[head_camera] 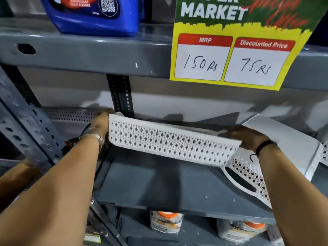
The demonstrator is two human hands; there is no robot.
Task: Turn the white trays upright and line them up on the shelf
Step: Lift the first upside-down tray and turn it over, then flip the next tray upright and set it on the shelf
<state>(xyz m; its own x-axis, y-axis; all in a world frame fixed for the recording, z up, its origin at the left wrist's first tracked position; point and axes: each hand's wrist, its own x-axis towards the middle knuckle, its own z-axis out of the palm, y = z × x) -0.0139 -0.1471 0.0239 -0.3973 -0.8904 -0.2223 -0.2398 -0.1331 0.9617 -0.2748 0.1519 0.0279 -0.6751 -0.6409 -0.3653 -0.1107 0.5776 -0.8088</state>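
A white perforated tray [166, 141] hangs above the grey shelf [159, 185], its lattice side wall facing me and its open top turned up and away. My left hand [100, 123] grips its left end and my right hand [248, 137] grips its right end. Behind my right wrist, a second white tray [287, 144] lies upside down on the shelf, with its solid base up and its handle end [248, 181] toward me. At the far right edge, a sliver of a third white tray [324, 151] shows.
A yellow price sign [232, 55] hangs from the upper shelf edge [88, 57], just above the trays. A blue jug [92, 15] stands on that upper shelf. A perforated upright [26, 125] rises at the left. Orange-capped jars [166, 221] sit on the shelf below.
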